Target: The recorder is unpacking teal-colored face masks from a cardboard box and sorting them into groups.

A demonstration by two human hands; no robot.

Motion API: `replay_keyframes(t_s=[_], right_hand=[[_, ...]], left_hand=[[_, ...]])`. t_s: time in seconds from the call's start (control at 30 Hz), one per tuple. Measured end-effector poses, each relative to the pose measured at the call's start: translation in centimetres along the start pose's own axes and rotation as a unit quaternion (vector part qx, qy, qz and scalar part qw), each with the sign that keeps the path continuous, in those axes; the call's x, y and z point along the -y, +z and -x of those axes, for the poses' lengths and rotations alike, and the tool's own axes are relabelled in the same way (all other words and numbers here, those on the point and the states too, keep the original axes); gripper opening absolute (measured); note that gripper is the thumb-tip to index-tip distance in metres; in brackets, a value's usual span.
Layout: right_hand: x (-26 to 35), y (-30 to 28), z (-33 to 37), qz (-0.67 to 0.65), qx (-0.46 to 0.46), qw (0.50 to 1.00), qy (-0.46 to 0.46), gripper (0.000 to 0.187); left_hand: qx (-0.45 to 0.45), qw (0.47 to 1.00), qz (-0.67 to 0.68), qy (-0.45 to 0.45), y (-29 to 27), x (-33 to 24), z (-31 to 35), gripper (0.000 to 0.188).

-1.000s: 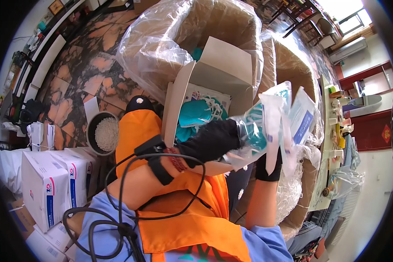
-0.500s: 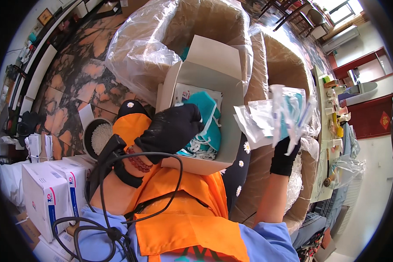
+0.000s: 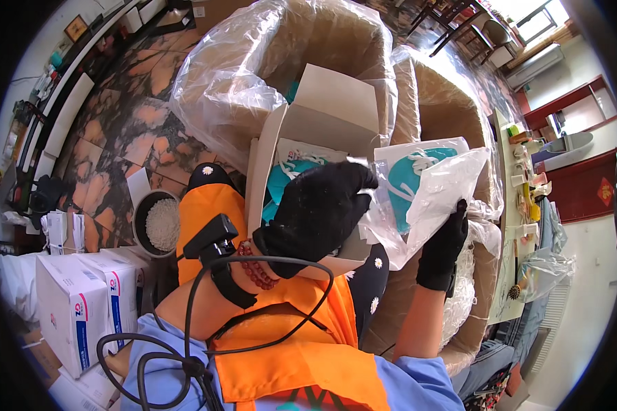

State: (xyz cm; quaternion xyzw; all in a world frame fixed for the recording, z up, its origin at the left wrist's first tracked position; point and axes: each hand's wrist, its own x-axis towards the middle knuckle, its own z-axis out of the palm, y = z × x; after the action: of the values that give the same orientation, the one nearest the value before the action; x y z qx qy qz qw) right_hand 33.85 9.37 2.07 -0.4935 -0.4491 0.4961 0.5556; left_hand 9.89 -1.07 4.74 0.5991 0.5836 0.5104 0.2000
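Left hand: fingers curled at the bag's left side; can't tell if they pinch film. Bag, teal mask in it, sits just off the carton's right edge. Should be light, limp, slippery; hold by side edges. Right hand pinches its right side. Around, left to right: boxes, tub, cable (crosses left wrist, likely snag), carton wall close in.
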Motion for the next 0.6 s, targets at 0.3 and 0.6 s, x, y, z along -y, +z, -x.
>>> replay_keyframes(t_s=[0.3, 0.6], right_hand=[[-0.5, 0.1, 1.5, 0.026, 0.042, 0.999, 0.004, 0.049], [0.3, 1.6, 3.1, 0.103, 0.016, 0.994, -0.014, 0.044]], left_hand=[[0.053, 0.977, 0.111, -0.171, 1.8, 0.6, 0.4, 0.027], [-0.088, 0.974, 0.121, -0.171, 2.0, 0.3, -0.1, 0.038]])
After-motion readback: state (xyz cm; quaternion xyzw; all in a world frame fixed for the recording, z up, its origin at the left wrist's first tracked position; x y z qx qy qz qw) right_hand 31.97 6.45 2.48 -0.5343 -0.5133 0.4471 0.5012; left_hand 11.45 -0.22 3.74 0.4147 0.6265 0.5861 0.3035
